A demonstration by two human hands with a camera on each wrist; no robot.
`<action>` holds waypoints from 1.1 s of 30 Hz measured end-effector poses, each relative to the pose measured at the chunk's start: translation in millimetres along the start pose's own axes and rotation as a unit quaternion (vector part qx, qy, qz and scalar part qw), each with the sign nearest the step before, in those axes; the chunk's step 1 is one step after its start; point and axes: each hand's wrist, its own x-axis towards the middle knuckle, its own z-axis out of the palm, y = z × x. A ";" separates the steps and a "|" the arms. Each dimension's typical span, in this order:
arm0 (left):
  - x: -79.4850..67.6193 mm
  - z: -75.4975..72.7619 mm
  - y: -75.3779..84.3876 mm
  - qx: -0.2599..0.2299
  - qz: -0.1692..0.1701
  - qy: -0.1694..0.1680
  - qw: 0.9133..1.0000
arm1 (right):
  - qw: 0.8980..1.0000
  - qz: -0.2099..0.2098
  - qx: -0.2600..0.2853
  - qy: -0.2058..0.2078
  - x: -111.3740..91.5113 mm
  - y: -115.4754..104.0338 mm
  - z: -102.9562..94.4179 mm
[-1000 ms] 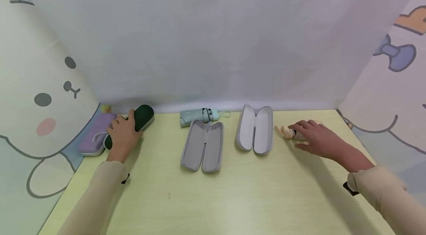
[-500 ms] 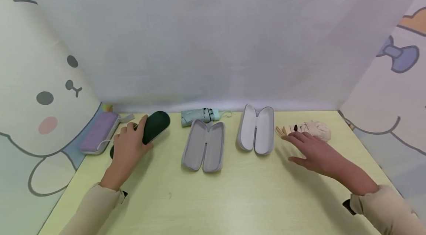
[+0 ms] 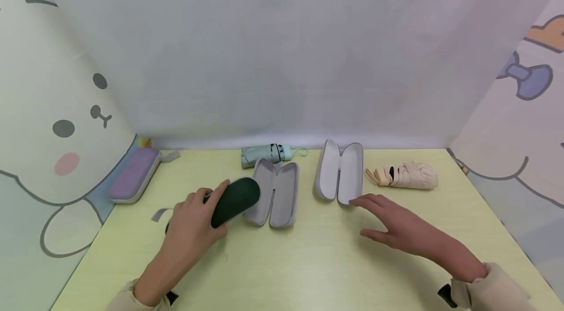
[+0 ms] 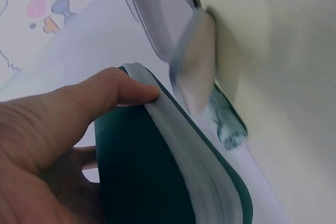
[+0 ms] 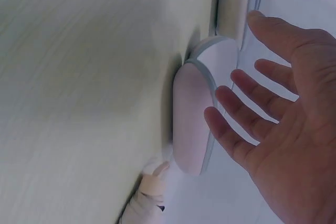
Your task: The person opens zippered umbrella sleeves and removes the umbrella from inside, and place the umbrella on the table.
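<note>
My left hand [image 3: 194, 225] grips a dark green zip case [image 3: 238, 201], thumb on one side and fingers over the other. In the left wrist view the thumb presses on the grey zip band of the green case [image 4: 142, 156]. Held at a slant, the case overlaps the edge of an open, pale grey glasses case [image 3: 284, 196] in the head view. My right hand [image 3: 392, 223] holds nothing; its fingers are spread. Those fingertips are right by the near end of a second open glasses case [image 3: 351, 174], whose white inside faces up.
A purple zip case [image 3: 134, 174] lies at the table's left edge. Behind the grey glasses case is a folded teal umbrella [image 3: 264, 154]. On the right lies a folded beige umbrella [image 3: 414, 175]. A pale cloth wall [image 3: 291, 56] rises behind the table [image 3: 299, 272].
My left hand has carried the green case rightward and nearer, away from the purple case. My right hand has moved left from the beige umbrella toward the second open glasses case.
</note>
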 end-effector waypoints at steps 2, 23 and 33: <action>-4.2 -0.5 10.8 0.003 0.009 -0.015 1.000 | 1.000 -0.003 0.022 -0.002 -0.4 -8.4 2.2; -25.4 40.2 99.0 -0.049 0.144 -0.175 0.973 | 0.989 -0.049 0.122 -0.072 14.1 -74.7 27.1; -21.1 57.5 117.7 -0.034 0.161 -0.179 0.970 | 0.993 -0.051 0.084 -0.072 17.2 -80.0 41.7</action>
